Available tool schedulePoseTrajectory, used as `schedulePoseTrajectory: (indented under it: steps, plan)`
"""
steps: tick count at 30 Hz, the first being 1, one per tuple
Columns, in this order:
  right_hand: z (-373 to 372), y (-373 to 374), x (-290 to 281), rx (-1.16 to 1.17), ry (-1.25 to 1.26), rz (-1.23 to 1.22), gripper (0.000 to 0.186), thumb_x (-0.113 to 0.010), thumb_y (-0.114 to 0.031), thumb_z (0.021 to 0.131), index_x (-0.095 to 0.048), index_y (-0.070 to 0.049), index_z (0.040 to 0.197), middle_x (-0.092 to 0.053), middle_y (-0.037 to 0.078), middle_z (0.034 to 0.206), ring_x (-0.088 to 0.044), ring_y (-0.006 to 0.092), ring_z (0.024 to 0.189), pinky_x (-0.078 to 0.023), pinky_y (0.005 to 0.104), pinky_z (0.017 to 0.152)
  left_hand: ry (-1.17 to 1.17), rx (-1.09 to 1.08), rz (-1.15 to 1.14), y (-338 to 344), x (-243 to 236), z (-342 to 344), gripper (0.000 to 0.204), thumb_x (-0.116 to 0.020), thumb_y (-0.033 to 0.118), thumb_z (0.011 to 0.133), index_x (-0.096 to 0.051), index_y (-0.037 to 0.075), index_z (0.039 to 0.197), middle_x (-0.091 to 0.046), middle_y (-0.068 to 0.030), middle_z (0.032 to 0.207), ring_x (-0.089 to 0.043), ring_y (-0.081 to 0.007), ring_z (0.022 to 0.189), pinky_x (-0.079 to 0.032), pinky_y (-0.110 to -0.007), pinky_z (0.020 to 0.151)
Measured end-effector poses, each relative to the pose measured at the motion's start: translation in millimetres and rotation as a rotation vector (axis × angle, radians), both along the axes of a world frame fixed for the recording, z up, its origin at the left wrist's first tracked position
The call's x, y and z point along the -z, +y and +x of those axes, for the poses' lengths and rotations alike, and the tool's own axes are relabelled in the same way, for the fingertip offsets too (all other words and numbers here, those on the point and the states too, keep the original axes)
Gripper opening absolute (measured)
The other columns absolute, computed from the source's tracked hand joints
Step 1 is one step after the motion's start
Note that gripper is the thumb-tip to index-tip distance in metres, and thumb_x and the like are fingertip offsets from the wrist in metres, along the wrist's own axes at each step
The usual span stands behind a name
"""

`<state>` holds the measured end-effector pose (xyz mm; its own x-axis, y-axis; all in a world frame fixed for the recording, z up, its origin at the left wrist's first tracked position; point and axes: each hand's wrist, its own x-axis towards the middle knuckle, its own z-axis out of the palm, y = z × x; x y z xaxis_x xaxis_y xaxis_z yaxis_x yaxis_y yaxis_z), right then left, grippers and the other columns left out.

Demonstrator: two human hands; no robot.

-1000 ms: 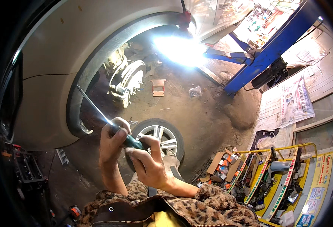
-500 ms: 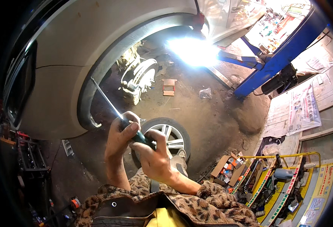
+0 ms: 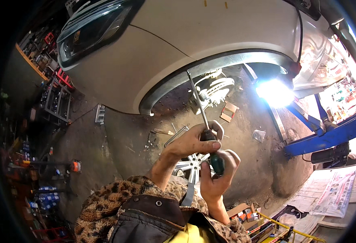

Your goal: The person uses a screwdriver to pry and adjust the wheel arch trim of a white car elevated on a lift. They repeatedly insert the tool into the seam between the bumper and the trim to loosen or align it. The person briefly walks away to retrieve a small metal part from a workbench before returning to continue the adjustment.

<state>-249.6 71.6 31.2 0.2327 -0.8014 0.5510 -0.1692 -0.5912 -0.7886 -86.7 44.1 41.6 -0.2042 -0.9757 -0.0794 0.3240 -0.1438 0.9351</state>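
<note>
A long screwdriver (image 3: 199,101) with a dark green handle rises from my hands, its tip at the grey wheel-arch trim (image 3: 214,60) of a silver car (image 3: 165,36). My left hand (image 3: 194,143) grips the upper handle, thumb across it. Lower down, my right hand (image 3: 220,176) holds the handle's end. Beyond the trim sit an exposed brake disc (image 3: 220,87) and hub, the wheel well lit by a glaring work lamp (image 3: 275,92). A loose wheel (image 3: 192,165) lies on the floor under my hands, mostly hidden by them.
A blue lift (image 3: 323,141) stands at the right. A cardboard box (image 3: 228,111) and plastic bag (image 3: 259,135) lie on the dirty floor (image 3: 117,154). A metal frame cart (image 3: 55,101) and clutter fill the left. A yellow rack (image 3: 299,233) with parts sits at lower right.
The view has swung left, bringing the headlight and left-side clutter into sight. Both hands and screwdriver appear farther right, the shaft more upright, its tip still at the trim.
</note>
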Motion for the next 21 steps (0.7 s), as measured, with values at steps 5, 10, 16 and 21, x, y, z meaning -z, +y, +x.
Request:
schedulePoseTrajectory:
  steps: [5, 10, 16, 21]
  plan:
    - [-16.3, -4.8, -8.4, -0.239, -0.552, 0.822, 0.043, -0.06, -0.024, 0.094, -0.044, 0.003, 0.124, -0.054, 0.013, 0.106, -0.056, 0.0146, 0.074, -0.047, 0.0253, 0.066, 0.094, -0.081, -0.116, -8.8, 10.3, -9.5, 0.051, -0.079, 0.032, 0.076, -0.054, 0.005, 0.112, -0.055, -0.0013, 0.092, -0.053, -0.0093, 0.084, -0.044, -0.024, 0.073]
    - [-9.8, -13.3, 18.3, 0.11, -0.097, 0.091, 0.034, -0.068, -0.001, 0.081, -0.055, 0.003, 0.113, -0.053, 0.017, 0.102, -0.056, 0.0232, 0.085, -0.046, 0.0335, 0.074, 0.514, -0.469, -0.174, -47.7, 12.9, 13.4, 0.042, -0.055, 0.035, 0.097, -0.054, -0.001, 0.117, -0.061, -0.0085, 0.094, -0.06, -0.0175, 0.084, -0.05, -0.033, 0.072]
    - [-5.1, -19.5, 5.2, 0.205, 0.125, -0.233, 0.028, -0.07, 0.01, 0.067, -0.064, -0.002, 0.092, -0.05, 0.017, 0.101, -0.053, 0.0292, 0.089, -0.045, 0.0371, 0.072, 0.718, -0.485, -0.311, -82.3, -2.6, 45.2, 0.029, -0.051, 0.031, 0.099, -0.06, 0.004, 0.104, -0.056, -0.0033, 0.079, -0.051, -0.0146, 0.073, -0.043, -0.027, 0.066]
    - [-36.3, -19.9, 8.0, 0.134, 0.098, -0.146, 0.032, -0.07, 0.003, 0.069, -0.063, -0.008, 0.099, -0.049, 0.015, 0.103, -0.056, 0.0304, 0.085, -0.049, 0.0395, 0.07, 0.921, -0.535, -0.21, -81.1, -14.6, 10.6, 0.013, -0.05, 0.009, 0.091, -0.047, 0.005, 0.079, -0.043, -0.0035, 0.07, -0.038, -0.0145, 0.063, -0.034, -0.028, 0.06]
